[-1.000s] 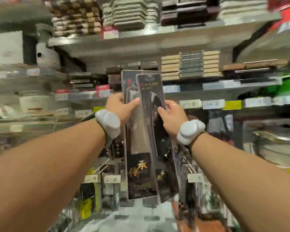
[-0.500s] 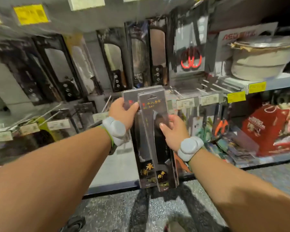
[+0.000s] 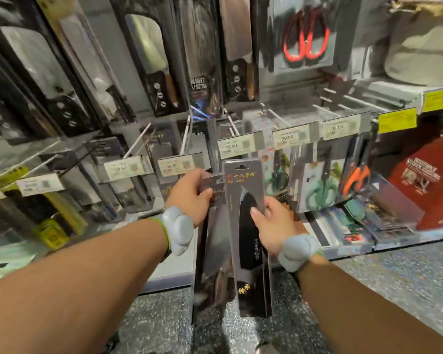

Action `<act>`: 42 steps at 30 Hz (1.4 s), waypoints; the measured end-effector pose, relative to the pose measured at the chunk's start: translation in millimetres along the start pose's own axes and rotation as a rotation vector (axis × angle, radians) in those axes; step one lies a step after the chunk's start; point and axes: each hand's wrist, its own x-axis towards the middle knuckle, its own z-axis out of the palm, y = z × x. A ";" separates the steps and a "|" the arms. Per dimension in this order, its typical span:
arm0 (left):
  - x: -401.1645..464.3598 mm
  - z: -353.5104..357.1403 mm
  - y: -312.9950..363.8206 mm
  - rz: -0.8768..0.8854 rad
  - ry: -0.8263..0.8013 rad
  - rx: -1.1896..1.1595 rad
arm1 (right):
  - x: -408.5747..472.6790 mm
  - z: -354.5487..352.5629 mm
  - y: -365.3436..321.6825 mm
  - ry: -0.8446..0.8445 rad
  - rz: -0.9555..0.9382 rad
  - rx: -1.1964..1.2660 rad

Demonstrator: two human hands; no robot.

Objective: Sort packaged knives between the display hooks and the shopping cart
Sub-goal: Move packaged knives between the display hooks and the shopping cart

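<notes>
Grey speckled floor [image 3: 368, 290] runs under the shelving [image 3: 343, 251], which fills the whole width beyond the two hands. Above the grip hangs a row of large boxed cleavers [image 3: 149, 60], and up to its right a pack of red-handled scissors [image 3: 306, 34]. Between that row and the hands, wire display hooks [image 3: 138, 141] jut out, each ending in a price tag [image 3: 232, 146]; the tags read 49.90, 79.90 and 29.90, though blur makes others unreadable. To the right of the grip sit a red box [image 3: 420, 175] and orange-handled scissors [image 3: 356, 178].

Closer in, two packaged knives are held up side by side just below the tags. The right hand [image 3: 276, 226] holds the front knife package [image 3: 248, 238], a long dark card with a black blade, with its thumb pressed across the face and the fingers wrapped behind. The left hand [image 3: 189, 198] pinches the top of the rear knife package [image 3: 215, 241], thumb on the front, and that pack sits partly behind the first and looks smeared by motion. Each wrist carries a pale grey band [image 3: 178, 229].
</notes>
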 end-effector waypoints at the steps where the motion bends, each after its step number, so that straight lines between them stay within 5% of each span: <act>1: 1.1 2.7 -0.7 0.022 -0.029 0.027 | 5.3 -1.8 2.9 0.005 -0.005 0.016; 7: 23.1 18.3 3.2 0.061 -0.120 0.255 | 23.3 -6.0 9.8 0.062 0.012 0.082; 42: 46.8 24.3 12.5 0.120 -0.094 0.312 | 74.7 19.9 -1.3 0.205 -0.004 0.170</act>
